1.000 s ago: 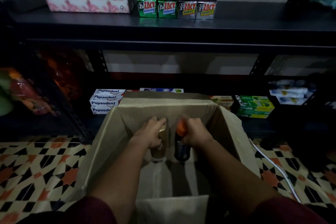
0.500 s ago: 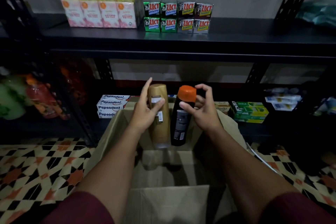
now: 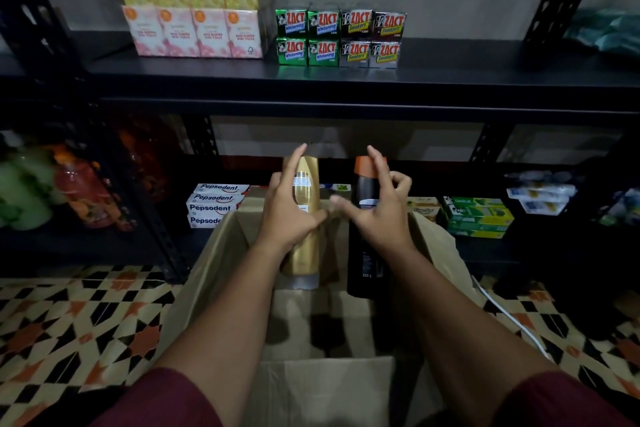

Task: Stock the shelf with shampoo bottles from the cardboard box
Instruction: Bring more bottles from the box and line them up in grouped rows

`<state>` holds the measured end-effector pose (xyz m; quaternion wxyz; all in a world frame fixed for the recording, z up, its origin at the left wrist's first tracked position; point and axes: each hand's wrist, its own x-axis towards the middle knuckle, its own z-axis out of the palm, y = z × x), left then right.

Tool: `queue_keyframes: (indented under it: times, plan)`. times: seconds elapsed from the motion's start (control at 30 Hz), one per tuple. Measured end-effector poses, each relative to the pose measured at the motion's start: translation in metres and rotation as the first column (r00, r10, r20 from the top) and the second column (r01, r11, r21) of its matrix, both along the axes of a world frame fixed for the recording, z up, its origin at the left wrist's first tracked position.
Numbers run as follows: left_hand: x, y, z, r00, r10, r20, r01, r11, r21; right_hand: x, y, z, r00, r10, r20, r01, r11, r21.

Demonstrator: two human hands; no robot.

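Stocking is in its early part, as we judge it: 2 bottles are out of the cardboard box and neither has reached a shelf. Our left hand holds the gold shampoo bottle upright, thumb curled round its near side and the longer fingers lying straight up along its back. Our right hand holds the black bottle with the orange cap, also upright, with the fingers curled loosely round its upper half and the forefinger reaching over the cap; the thumb juts toward the gold bottle. Both bottles hang above the far edge of the box, side by side and just apart, level with the lower shelf's opening.

Inside the box we see bare cardboard and dark shadow on its floor; whether more bottles wait there we cannot tell.

The upper shelf carries tissue packs at its left part and Zact toothpaste cartons at its middle, with bare board to the right of them. The lower shelf holds Pepsodent cartons left of the box and green cartons right of it.

What is left, in our view, is to set these 2 bottles on a shelf and check the box for more.
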<state>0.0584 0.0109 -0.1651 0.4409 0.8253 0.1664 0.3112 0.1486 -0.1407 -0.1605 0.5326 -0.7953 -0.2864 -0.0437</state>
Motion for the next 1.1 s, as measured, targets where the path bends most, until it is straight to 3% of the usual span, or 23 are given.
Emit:
queue_keyframes:
  times: [0.1, 0.23, 0.37, 0.53, 0.87, 1.1]
  plan:
    - [0.005, -0.004, -0.003, 0.995, 0.034, -0.091, -0.030, 0.998, 0.051, 0.000, 0.004, -0.004, 0.998, -0.026, 0.059, 0.035, 0.987, -0.156]
    - [0.012, -0.013, -0.006, 0.942, 0.155, -0.298, -0.058, 0.949, 0.311, -0.006, 0.010, -0.009, 0.971, -0.076, 0.226, 0.151, 0.930, -0.335]
    - [0.018, -0.015, -0.016, 0.912, 0.182, -0.367, -0.031, 0.924, 0.380, -0.008, 0.012, -0.017, 0.945, -0.054, 0.321, 0.202, 0.870, -0.450]
    - [0.025, -0.010, -0.027, 0.927, 0.226, -0.299, -0.067, 0.885, 0.461, -0.002, 0.013, -0.024, 0.963, -0.089, 0.256, 0.207, 0.851, -0.483]
    - [0.035, -0.007, -0.048, 0.922, 0.262, -0.284, -0.140, 0.912, 0.386, 0.005, 0.022, -0.046, 0.980, -0.092, 0.177, 0.170, 0.852, -0.496]
    - [0.016, -0.026, -0.003, 0.826, 0.276, -0.491, -0.069, 0.915, 0.399, -0.022, 0.016, -0.012, 0.990, -0.124, 0.066, 0.139, 0.809, -0.572]
